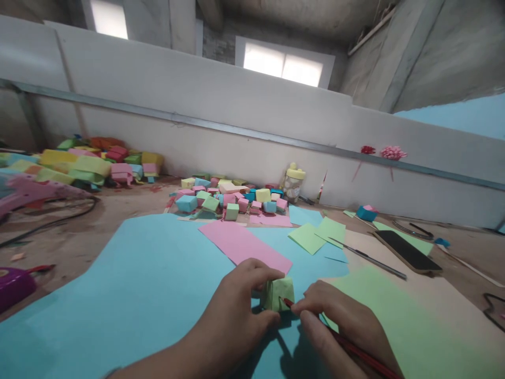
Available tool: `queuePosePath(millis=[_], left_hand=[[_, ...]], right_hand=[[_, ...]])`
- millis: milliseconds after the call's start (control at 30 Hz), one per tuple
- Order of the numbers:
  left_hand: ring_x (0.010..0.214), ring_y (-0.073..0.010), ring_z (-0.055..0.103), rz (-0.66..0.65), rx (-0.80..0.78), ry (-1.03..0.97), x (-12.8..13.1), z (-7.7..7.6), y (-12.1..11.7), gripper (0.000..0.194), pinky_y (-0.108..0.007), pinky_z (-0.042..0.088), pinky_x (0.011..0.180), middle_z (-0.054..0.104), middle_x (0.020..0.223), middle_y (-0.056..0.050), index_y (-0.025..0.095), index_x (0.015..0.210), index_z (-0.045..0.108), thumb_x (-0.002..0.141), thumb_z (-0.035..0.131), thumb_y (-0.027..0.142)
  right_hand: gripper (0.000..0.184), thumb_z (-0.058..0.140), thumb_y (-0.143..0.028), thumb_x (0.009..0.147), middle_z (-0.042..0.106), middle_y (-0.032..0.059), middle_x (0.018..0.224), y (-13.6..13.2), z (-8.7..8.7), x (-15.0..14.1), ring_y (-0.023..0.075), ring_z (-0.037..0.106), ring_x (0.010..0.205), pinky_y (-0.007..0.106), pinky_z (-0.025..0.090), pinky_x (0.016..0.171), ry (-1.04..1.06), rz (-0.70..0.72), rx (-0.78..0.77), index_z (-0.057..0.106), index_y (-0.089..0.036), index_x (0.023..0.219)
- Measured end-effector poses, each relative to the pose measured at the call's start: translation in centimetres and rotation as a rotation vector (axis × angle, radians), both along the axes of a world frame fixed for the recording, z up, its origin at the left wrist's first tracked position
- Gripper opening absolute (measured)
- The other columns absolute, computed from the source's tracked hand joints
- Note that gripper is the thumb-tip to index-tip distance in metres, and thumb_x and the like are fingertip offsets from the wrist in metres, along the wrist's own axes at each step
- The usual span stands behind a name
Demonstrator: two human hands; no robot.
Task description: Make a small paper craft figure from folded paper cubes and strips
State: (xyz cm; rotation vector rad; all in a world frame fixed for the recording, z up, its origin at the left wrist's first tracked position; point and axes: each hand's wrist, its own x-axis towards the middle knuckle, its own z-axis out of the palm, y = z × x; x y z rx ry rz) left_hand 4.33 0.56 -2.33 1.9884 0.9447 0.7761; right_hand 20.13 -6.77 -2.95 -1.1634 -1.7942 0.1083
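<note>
My left hand (236,305) is closed on a small light-green folded-paper cube (278,292), thumb at its lower side and fingers over the top. In my right hand (343,321) there is a slim red pencil (355,350), pinched close to its dark tip. That tip touches the face of the cube turned towards me. Both hands are over a large blue paper sheet (158,273). Just beyond my left hand lies a pink paper strip (248,245), and a large green sheet (402,316) spreads to the right of my right hand.
Paper cubes (232,211) are heaped at the back, near a yellow-lidded bottle (292,181). Larger folded-paper pieces (90,166) pile up behind a pink glue gun (39,189). A purple tape measure (16,288) sits left. Tweezers (374,260) and a phone (406,250) lie right.
</note>
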Motion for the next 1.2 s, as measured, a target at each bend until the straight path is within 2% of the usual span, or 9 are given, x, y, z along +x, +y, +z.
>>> queuePosePath(millis=[433, 1200], left_hand=[[0.086, -0.0162, 0.053, -0.009, 0.008, -0.004, -0.08, -0.31, -0.15, 0.044, -0.026, 0.043, 0.079, 0.057, 0.093, -0.002, 0.020, 0.095, 0.064, 0.054, 0.057, 0.005], [0.086, -0.0163, 0.053, 0.000, -0.004, -0.009, -0.11, -0.23, 0.00, 0.046, -0.025, 0.043, 0.080, 0.058, 0.093, -0.001, 0.022, 0.095, 0.065, 0.053, 0.057, 0.004]], right_hand=[[0.011, 0.049, -0.016, 0.078, 0.055, -0.0019, 0.063, -0.14, -0.01, 0.04, 0.0099, 0.052, 0.058, 0.022, 0.037, 0.052, 0.021, 0.002, 0.030, 0.057, -0.021, 0.073], [0.011, 0.049, -0.017, 0.080, 0.057, -0.0020, 0.065, -0.10, -0.05, -0.09, 0.0107, 0.054, 0.062, 0.021, 0.035, 0.050, -0.039, -0.026, -0.020, 0.057, -0.021, 0.074]])
